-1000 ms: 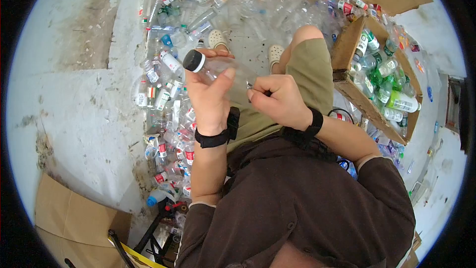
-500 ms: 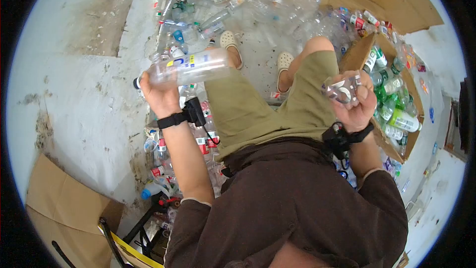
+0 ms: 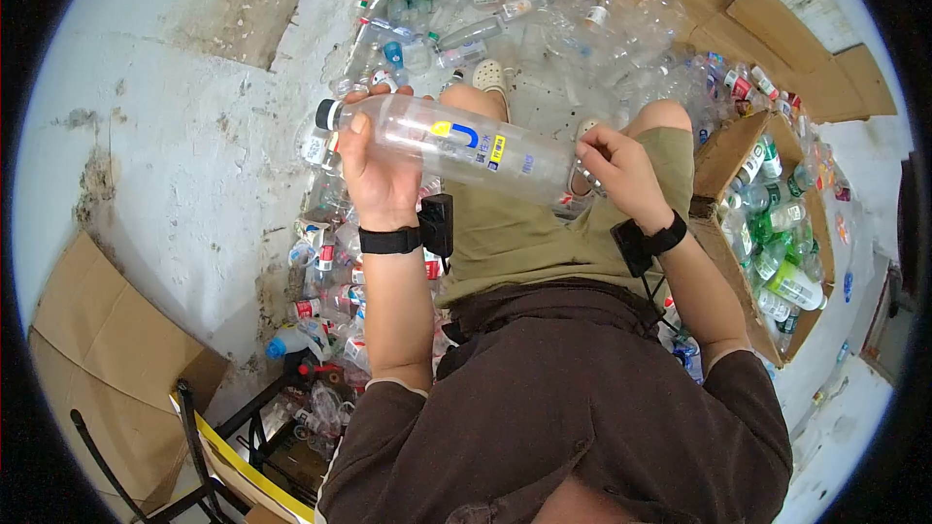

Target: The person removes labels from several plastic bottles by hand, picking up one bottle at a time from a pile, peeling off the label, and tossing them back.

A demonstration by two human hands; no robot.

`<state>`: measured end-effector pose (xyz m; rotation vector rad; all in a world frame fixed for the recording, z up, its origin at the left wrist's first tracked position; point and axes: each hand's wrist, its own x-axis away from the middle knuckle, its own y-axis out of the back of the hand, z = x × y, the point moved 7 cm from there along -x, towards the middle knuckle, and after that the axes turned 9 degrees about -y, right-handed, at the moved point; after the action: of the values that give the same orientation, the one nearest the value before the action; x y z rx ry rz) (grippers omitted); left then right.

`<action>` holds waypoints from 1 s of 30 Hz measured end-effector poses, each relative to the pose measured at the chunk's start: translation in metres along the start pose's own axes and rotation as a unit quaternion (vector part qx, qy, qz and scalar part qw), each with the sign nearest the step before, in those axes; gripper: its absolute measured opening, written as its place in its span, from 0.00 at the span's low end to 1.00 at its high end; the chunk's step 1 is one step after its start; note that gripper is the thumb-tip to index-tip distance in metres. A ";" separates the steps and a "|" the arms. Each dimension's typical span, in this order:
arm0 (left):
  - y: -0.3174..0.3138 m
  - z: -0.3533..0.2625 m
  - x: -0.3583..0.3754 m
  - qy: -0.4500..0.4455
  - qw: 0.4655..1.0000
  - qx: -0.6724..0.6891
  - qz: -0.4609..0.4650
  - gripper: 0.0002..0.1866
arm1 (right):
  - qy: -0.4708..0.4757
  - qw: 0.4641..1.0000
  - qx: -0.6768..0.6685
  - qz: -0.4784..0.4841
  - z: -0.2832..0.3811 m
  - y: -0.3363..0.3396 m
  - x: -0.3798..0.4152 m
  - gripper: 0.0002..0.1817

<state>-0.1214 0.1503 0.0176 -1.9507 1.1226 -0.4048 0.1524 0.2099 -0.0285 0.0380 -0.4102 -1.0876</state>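
A large clear plastic bottle (image 3: 461, 144) with a black cap (image 3: 329, 114) and blue and yellow print lies tilted across my lap, its base lower on the right. My left hand (image 3: 377, 157) is wrapped round its neck end, thumb near the cap. At the base end, my right hand (image 3: 621, 173) has its fingers pinched together. A bit of clear plastic film with dark and white marks (image 3: 589, 180) shows under those fingers, mostly hidden by the hand.
On my right stands a cardboard box (image 3: 714, 160) of green and clear bottles. A heap of empty bottles (image 3: 485, 15) spreads beyond my feet, with more bottles (image 3: 325, 296) by my left arm. Flattened cardboard (image 3: 116, 359) and a black metal frame (image 3: 194, 437) are at lower left.
My right hand has swung inward from beside the box to the bottle's base. My left hand has brought the bottle toward the middle, and its base end has dipped.
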 end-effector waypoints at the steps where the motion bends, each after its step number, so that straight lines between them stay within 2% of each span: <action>1: -0.001 0.001 0.000 0.000 1.000 0.001 -0.001 0.18 | 0.006 0.997 0.075 0.015 0.002 -0.003 -0.002 0.09; 2: -0.003 0.003 0.000 0.006 1.000 0.013 0.009 0.19 | 0.012 0.988 0.150 0.030 0.003 -0.006 -0.004 0.13; 3: -0.005 0.004 0.001 0.011 0.999 0.025 0.020 0.19 | 0.012 0.988 0.151 0.029 -0.001 -0.008 -0.006 0.13; 4: -0.006 0.005 0.001 0.011 0.999 0.026 0.020 0.19 | 0.072 0.991 0.114 0.007 0.003 -0.010 -0.007 0.15; 6: -0.010 0.009 0.001 0.023 0.999 0.012 0.032 0.20 | 0.132 0.988 0.078 -0.014 0.010 -0.007 -0.005 0.17; 7: -0.011 0.010 0.002 0.024 0.999 0.013 0.031 0.20 | 0.055 0.998 0.027 0.028 0.013 -0.008 -0.005 0.17; 9: -0.018 0.016 0.004 0.039 0.996 -0.045 0.070 0.21 | -0.025 0.997 -0.024 0.067 0.024 -0.013 0.000 0.18; 11: -0.034 0.024 0.008 0.045 0.993 -0.060 0.091 0.21 | 0.092 0.984 -0.053 0.144 0.056 -0.030 0.010 0.23; 12: -0.044 0.029 0.011 0.048 0.990 -0.075 0.112 0.21 | 0.089 0.985 -0.052 0.141 0.061 -0.034 0.012 0.23; 14: -0.053 0.037 0.018 0.059 0.990 -0.076 0.099 0.22 | 0.119 0.981 0.067 0.140 0.070 -0.046 0.017 0.29; 15: -0.059 0.039 0.020 0.050 0.988 -0.098 0.112 0.22 | 0.097 0.985 0.048 0.134 0.068 -0.049 0.015 0.31; 19: -0.061 0.043 0.023 0.052 0.983 -0.127 0.121 0.21 | 0.108 0.984 0.063 0.129 0.067 -0.050 0.018 0.31; 25: -0.059 0.052 0.031 0.086 0.980 -0.122 0.130 0.21 | 0.091 0.980 0.045 0.171 0.048 -0.052 0.020 0.26; 28: -0.060 0.056 0.031 0.090 0.979 -0.121 0.137 0.21 | 0.131 0.975 0.078 0.162 0.048 -0.054 0.022 0.25; 30: -0.060 0.058 0.031 0.091 0.978 -0.123 0.144 0.21 | 0.121 0.976 0.027 0.178 0.048 -0.055 0.023 0.26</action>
<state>-0.0350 0.1689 0.0259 -1.9479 1.6151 -0.3023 0.0982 0.1717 0.0098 0.1396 -0.2158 -0.7079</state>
